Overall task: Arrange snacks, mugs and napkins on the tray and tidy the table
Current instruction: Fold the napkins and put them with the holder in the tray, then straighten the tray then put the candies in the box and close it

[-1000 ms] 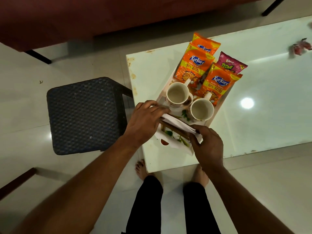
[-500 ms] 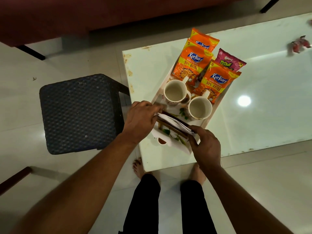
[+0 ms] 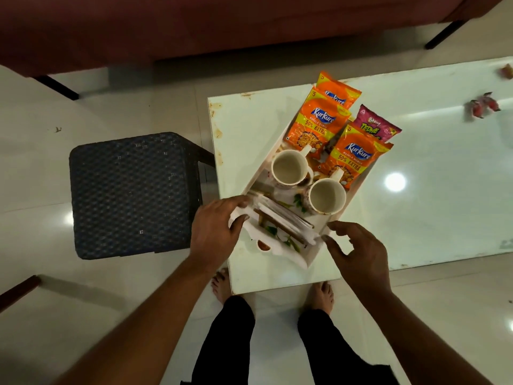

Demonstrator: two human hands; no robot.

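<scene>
Hands loose at near end of loaded tray

Status from my feed: white tray (image 3: 312, 258) sits skewed on the near-left corner of the glass table (image 3: 430, 218).

Tray contents, far to near:
- Far end: three orange Kurkure packets (image 3: 319, 122), overlapping and propped up. A pink Bingo packet (image 3: 377, 125) pokes out behind the right-hand one.
- Middle: left mug (image 3: 290, 169) and right mug (image 3: 327, 200), upright, mouths up, just beside each other. Their handles point toward the packets.
- Near end: napkins (image 3: 280, 215), a white folded stack lying across the tray. Brown strips run alongside it, and I cannot tell what they are.

Hands:
- left hand (image 3: 213, 232): fingers fairly straight and apart, tips at the left end of the napkin stack and the tray's near-left rim. Not wrapped round anything. I cannot tell whether the tips actually touch.
- right hand (image 3: 361, 251): fingers spread and loosely bent, tips just beside the tray's near-right rim. It holds nothing.

Rest of what I see:
- Dark woven stool (image 3: 130, 193) on the floor, just beside the table's left edge.
- Red wrappers (image 3: 483, 105) on the far right of the glass, well apart from the tray.
- Dark red sofa (image 3: 194, 23) across the top.
- Bare feet (image 3: 322, 298) on pale tile at the table's near edge.
</scene>
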